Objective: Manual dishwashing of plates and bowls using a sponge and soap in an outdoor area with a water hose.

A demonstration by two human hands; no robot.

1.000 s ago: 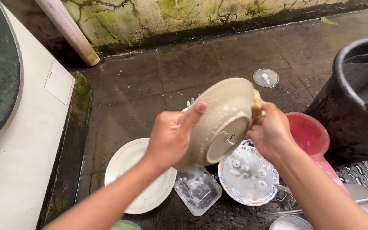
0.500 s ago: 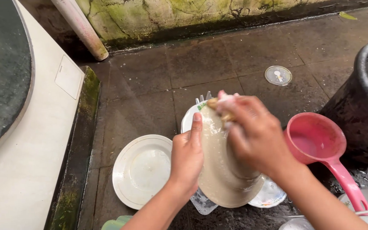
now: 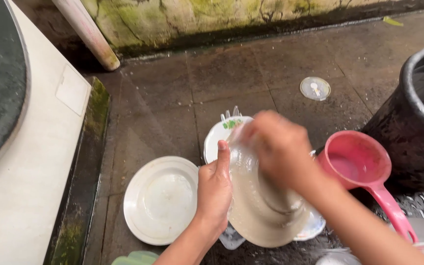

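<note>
My left hand point(image 3: 215, 189) grips the left rim of a soapy cream bowl point(image 3: 261, 216), thumb along its edge, holding it tilted over the wet floor. My right hand point(image 3: 278, 147) is blurred with motion and presses inside the bowl's upper part; what it holds, if anything, cannot be made out. Under the bowl lie a small white plate with a green pattern point(image 3: 222, 132) and a fork point(image 3: 230, 114) poking out behind it.
A white plate point(image 3: 160, 198) lies on the floor to the left. A pink water dipper point(image 3: 359, 164) sits right, beside a large black tub point(image 3: 418, 113). A small round lid point(image 3: 315, 88) lies farther back. A pale raised ledge point(image 3: 35, 162) runs along the left.
The bowl has been turned from facing outward to face up and lowered toward the floor. My right hand moved from its rim into its inside and is rubbing quickly.
</note>
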